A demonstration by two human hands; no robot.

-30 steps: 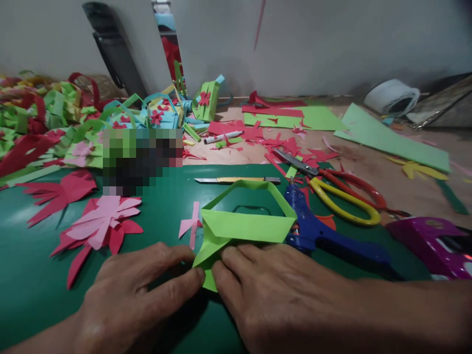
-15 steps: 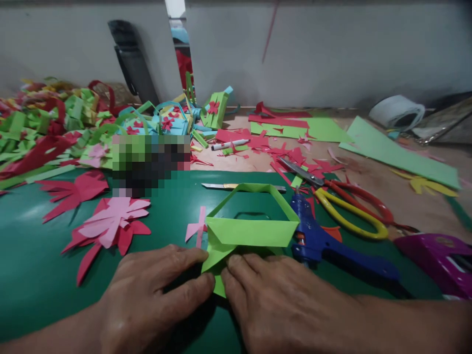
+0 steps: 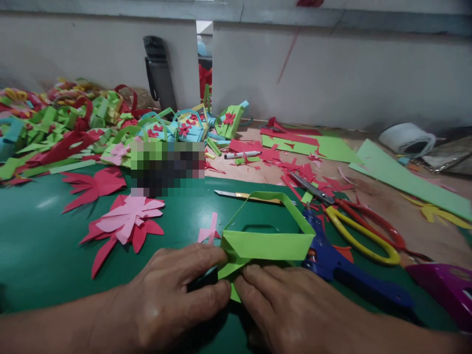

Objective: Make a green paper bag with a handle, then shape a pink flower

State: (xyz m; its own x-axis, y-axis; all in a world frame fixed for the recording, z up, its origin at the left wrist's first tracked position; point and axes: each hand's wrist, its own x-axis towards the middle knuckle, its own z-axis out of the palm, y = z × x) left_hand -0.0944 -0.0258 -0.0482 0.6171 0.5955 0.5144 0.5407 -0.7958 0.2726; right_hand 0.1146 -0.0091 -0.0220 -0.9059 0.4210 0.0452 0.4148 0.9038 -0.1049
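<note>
Green paper basket pinned between two hands on the mat

The green paper basket (image 3: 271, 246) sits on the green mat (image 3: 44, 260), well inside its far edge, with its strip handle (image 3: 300, 212) looping up toward that edge. The left hand (image 3: 173, 285) grasps the basket's left corner between thumb and forefinger, apparently to steady the light paper. The right hand (image 3: 295, 300) lies with its fingers bunched and pressed against the near side, probably keeping the folds flat; whether they also grip the paper I cannot tell, since the fingertips are partly hidden.

The craft knife (image 3: 241, 195) lies just inside the mat's far edge. The blue glue gun (image 3: 354, 273) rests right beside the basket, nozzle toward that edge, presumably for easy reach by the right hand. Scissors (image 3: 357, 241) lie across the mat's border, blades out over the bench (image 3: 372, 189). On the mat's left part, red and pink paper flowers (image 3: 129, 216) sit apart from the hands, perhaps to spare their petals.
</note>
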